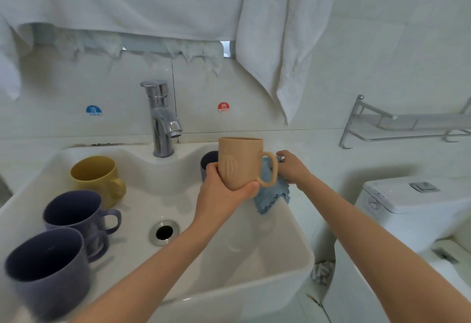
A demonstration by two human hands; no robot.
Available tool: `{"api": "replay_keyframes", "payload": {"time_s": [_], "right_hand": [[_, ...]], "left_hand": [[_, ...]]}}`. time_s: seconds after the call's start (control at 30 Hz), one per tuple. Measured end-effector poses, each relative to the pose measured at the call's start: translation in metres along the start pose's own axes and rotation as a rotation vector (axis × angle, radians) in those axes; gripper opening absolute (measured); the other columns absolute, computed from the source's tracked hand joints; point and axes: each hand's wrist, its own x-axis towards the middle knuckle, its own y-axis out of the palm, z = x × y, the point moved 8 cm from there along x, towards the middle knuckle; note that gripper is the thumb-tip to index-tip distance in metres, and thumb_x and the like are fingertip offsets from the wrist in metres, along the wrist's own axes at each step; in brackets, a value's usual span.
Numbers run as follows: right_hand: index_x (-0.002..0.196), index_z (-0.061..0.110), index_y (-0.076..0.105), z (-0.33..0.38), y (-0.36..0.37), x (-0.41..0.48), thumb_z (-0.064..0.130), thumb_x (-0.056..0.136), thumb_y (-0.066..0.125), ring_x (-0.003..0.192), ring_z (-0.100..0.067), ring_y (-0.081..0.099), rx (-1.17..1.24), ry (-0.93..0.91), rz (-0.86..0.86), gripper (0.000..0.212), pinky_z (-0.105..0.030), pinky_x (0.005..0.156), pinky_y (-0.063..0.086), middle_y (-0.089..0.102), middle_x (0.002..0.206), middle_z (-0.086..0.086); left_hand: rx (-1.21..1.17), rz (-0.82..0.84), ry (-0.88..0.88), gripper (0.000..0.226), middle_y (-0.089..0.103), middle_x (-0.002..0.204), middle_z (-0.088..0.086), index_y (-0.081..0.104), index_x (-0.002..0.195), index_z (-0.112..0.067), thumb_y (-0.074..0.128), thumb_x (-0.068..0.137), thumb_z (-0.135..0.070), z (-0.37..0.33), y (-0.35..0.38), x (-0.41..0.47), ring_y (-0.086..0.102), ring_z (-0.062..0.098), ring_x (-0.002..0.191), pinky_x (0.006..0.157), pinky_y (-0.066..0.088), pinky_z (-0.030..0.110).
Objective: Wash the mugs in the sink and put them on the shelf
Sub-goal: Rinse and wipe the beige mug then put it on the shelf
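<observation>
My left hand point(224, 190) grips the base of a tall tan mug point(239, 162), holding it upright above the white sink point(280, 266). My right hand point(293, 167) pinches a blue cloth point(272, 195) that lies over the sink's right rim, just behind the mug's handle. A yellow mug point(98, 178) and two purple mugs point(76, 210) point(48, 269) stand on the sink's left side. Another dark mug point(207, 163) is partly hidden behind my left hand. A metal wall shelf point(407, 126) hangs at the right.
A chrome tap point(163, 121) stands at the back of the sink, and the drain point(164, 232) lies in the basin's middle. White towels point(275, 50) hang above. A toilet cistern point(413, 200) sits at the right, below the shelf.
</observation>
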Motion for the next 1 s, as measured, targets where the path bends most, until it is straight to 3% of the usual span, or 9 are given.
{"api": "replay_keyframes", "payload": {"time_s": [0.07,0.13,0.27,0.4,0.53,0.6,0.77,0.9,1.0], "right_hand": [[0.129,0.013,0.042,0.002,0.003,-0.002,0.033,0.094,0.051,0.111,-0.023,0.049,-0.024,-0.053,-0.041,0.042,-0.032,0.09,0.043,0.047,0.125,-0.007],[0.139,0.005,0.035,0.011,0.0,-0.013,0.036,0.094,0.049,0.134,-0.033,0.031,-0.119,-0.156,-0.185,0.056,-0.04,0.107,0.031,0.03,0.147,-0.015],[0.108,-0.004,0.058,0.032,0.026,-0.037,0.024,0.081,0.055,0.105,-0.037,0.055,-0.184,-0.374,-0.033,0.039,-0.044,0.09,0.045,0.06,0.11,-0.02],[0.11,0.015,0.063,0.037,-0.004,-0.057,0.023,0.093,0.049,0.111,-0.012,0.054,0.214,-0.443,-0.223,0.024,-0.009,0.087,0.04,0.061,0.117,0.0],[0.117,0.02,0.061,0.045,-0.008,-0.065,0.025,0.1,0.035,0.116,-0.013,0.057,0.819,-0.379,0.069,0.031,-0.034,0.093,0.049,0.064,0.122,0.003],[0.122,0.021,0.058,0.051,-0.002,-0.061,0.03,0.093,0.047,0.115,-0.017,0.058,0.78,-0.388,0.158,0.032,-0.035,0.088,0.051,0.063,0.122,0.001],[0.131,0.015,0.048,0.054,0.003,-0.039,0.048,0.063,0.08,0.113,-0.026,0.059,0.694,-0.381,0.327,0.082,-0.035,0.087,0.051,0.063,0.121,-0.009],[0.127,0.02,0.051,0.072,-0.012,-0.035,0.042,0.063,0.082,0.113,-0.024,0.059,0.689,-0.374,0.368,0.075,-0.028,0.085,0.051,0.064,0.119,-0.005],[0.125,0.02,0.054,0.09,-0.033,-0.041,0.041,0.063,0.082,0.114,-0.022,0.059,0.676,-0.342,0.346,0.071,-0.027,0.086,0.05,0.065,0.119,-0.003]], "left_hand": [[-0.002,0.001,-0.002,0.067,0.047,0.102,-0.015,0.032,0.113,-0.028,0.08,0.067,-0.035,0.001,0.0,0.0,0.048,-0.004,0.083,0.062,0.039,0.013],[-0.003,-0.007,-0.001,0.068,0.047,0.1,-0.016,0.033,0.114,-0.028,0.08,0.066,-0.035,0.002,0.0,0.0,0.049,-0.002,0.083,0.063,0.04,0.014],[0.001,-0.035,0.003,0.074,0.048,0.104,-0.013,0.035,0.12,-0.023,0.081,0.064,-0.039,0.004,0.001,0.004,0.05,0.001,0.086,0.067,0.045,0.019],[-0.015,-0.046,-0.013,0.071,0.047,0.111,-0.008,0.031,0.113,-0.025,0.082,0.064,-0.037,0.005,0.002,0.014,0.051,0.001,0.088,0.065,0.044,0.017],[-0.074,0.015,-0.025,0.076,0.046,0.099,-0.021,0.032,0.111,-0.028,0.083,0.057,-0.042,0.004,0.005,0.031,0.05,-0.006,0.087,0.067,0.045,0.017],[-0.124,0.08,-0.043,0.074,0.046,0.099,-0.025,0.034,0.113,-0.03,0.084,0.059,-0.039,0.004,0.011,0.039,0.051,-0.007,0.09,0.071,0.048,0.018],[-0.12,0.203,-0.063,0.081,0.056,0.108,-0.012,0.039,0.116,-0.033,0.08,0.047,-0.044,0.0,0.021,0.067,0.059,0.014,0.093,0.065,0.05,0.025],[-0.117,0.292,-0.08,0.093,0.051,0.121,-0.008,0.037,0.119,-0.035,0.074,0.037,-0.057,-0.018,0.022,0.079,0.054,0.009,0.109,0.085,0.054,0.033],[-0.12,0.354,-0.109,0.093,0.049,0.123,-0.006,0.035,0.12,-0.037,0.076,0.039,-0.054,-0.042,0.021,0.084,0.056,0.015,0.109,0.08,0.056,0.039]]}}
